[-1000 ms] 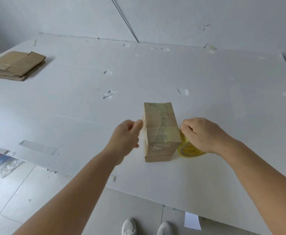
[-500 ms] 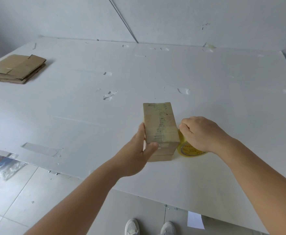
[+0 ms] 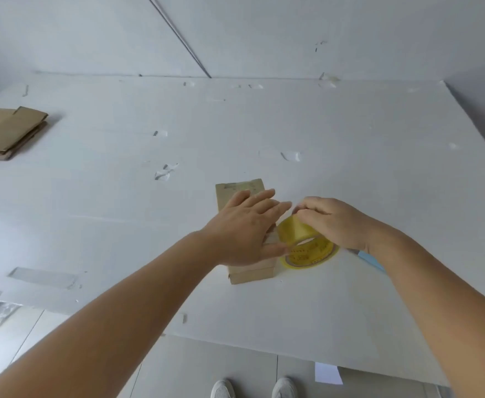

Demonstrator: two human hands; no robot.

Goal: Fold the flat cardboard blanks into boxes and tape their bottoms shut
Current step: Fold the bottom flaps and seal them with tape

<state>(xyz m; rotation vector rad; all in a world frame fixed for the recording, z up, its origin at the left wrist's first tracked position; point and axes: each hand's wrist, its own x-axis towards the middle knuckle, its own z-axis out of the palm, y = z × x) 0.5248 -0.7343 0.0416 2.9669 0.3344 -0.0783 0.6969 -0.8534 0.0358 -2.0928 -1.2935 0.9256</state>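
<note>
Taping the box near the worktop's near edge

Your left hand [image 3: 244, 228] presses flat-fingered on the box [image 3: 251, 272]; your right hand [image 3: 331, 221] grips the tape roll [image 3: 307, 245] beside it. Flat blanks [image 3: 5, 130] lie at the worktop's [image 3: 350, 133] far left edge.

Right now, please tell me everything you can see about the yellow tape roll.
The tape roll is a ring of glossy, translucent yellow tape with small dark print on its side face. It is tilted, its lower edge resting on the white table, right beside the cardboard box. The right hand grips its upper part with curled fingers. The left hand lies flat on the box, its thumb reaching to the roll's edge; whether they touch is unclear.
</note>
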